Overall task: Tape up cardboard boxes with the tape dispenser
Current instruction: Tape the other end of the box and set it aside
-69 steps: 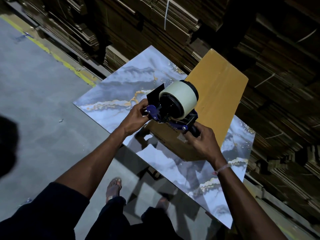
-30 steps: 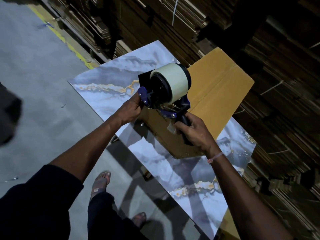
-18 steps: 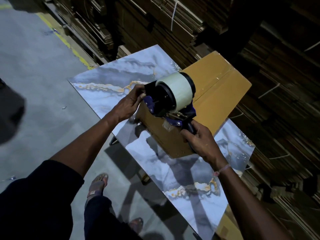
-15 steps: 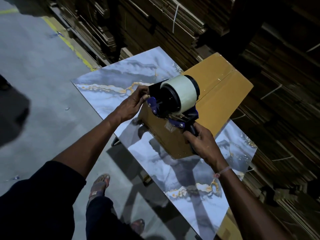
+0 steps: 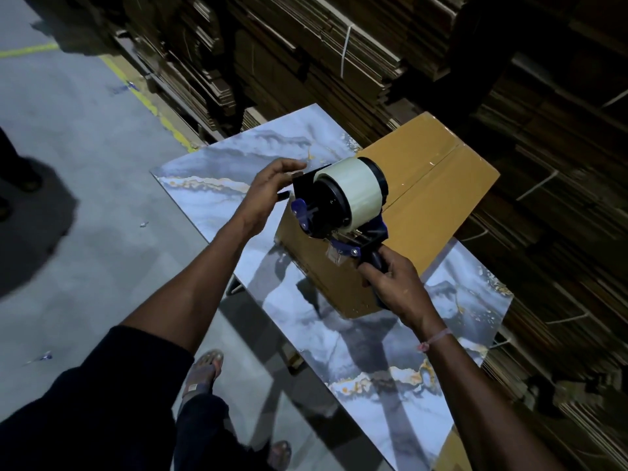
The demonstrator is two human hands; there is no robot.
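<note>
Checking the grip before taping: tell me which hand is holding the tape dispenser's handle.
The right hand, curled round the black-and-blue tape dispenser's handle; the left hand is open beside its front plate.

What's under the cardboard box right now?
The cardboard box sits on a marble-patterned tabletop, whose surface shows around its near and left sides. Whatever lies directly beneath the box is covered, and the tape dispenser hides part of its near edge.

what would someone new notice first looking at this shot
The big pale roll on the tape dispenser at centre, gripped by its handle in the right hand over the near end of a closed cardboard box. The box sits on a glossy marble-patterned tabletop. The left hand hovers open beside the dispenser.
</note>
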